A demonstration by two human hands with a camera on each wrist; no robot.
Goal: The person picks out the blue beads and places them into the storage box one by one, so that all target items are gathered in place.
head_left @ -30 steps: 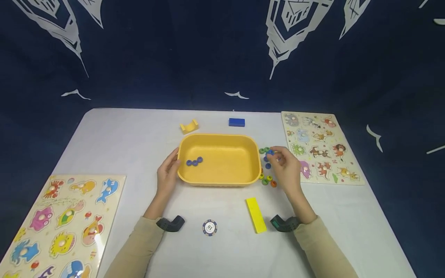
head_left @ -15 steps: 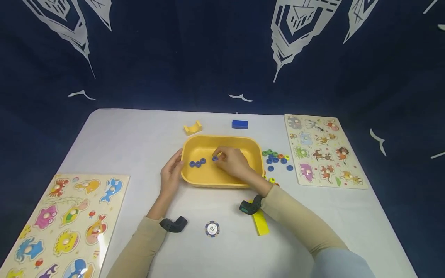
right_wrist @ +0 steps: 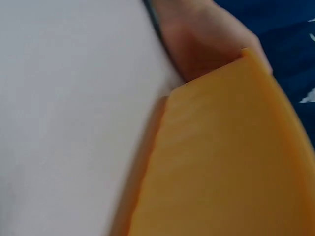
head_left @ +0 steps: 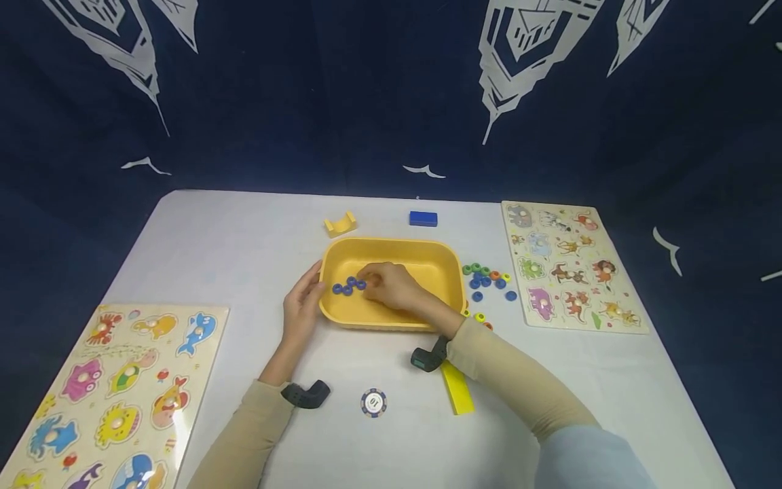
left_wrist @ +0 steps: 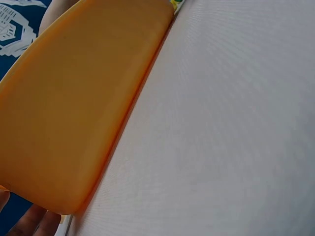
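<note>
A shallow yellow tray (head_left: pixel 342 314) stands on the white table. At its left end my left hand (head_left: pixel 301 305) holds it, thumb by the rim and fingers against the end wall; the left wrist view shows the fingertips (left_wrist: pixel 32 221) past the tray's corner. Inside the tray, several blue beads (head_left: pixel 347 291) lie close together. My right hand (head_left: pixel 394 286) reaches over the tray's front wall and pinches another blue bead (head_left: pixel 361 285) at the right of that group. Its fingertips are partly hidden, and the right wrist view is blurred.
Several blue, green, yellow and orange beads (head_left: pixel 486 282) lie right of the tray. Behind it are a yellow arched block (head_left: pixel 341 225) and a blue block (head_left: pixel 423 219). Animal puzzle boards (head_left: pixel 568 265) flank it. In front lie a poker chip (head_left: pixel 373 403) and a yellow block (head_left: pixel 458 390).
My right hand has gone from the loose beads into the tray with a blue bead, then left to the others. One bead there has shifted slightly. My left hand stays at the tray.
</note>
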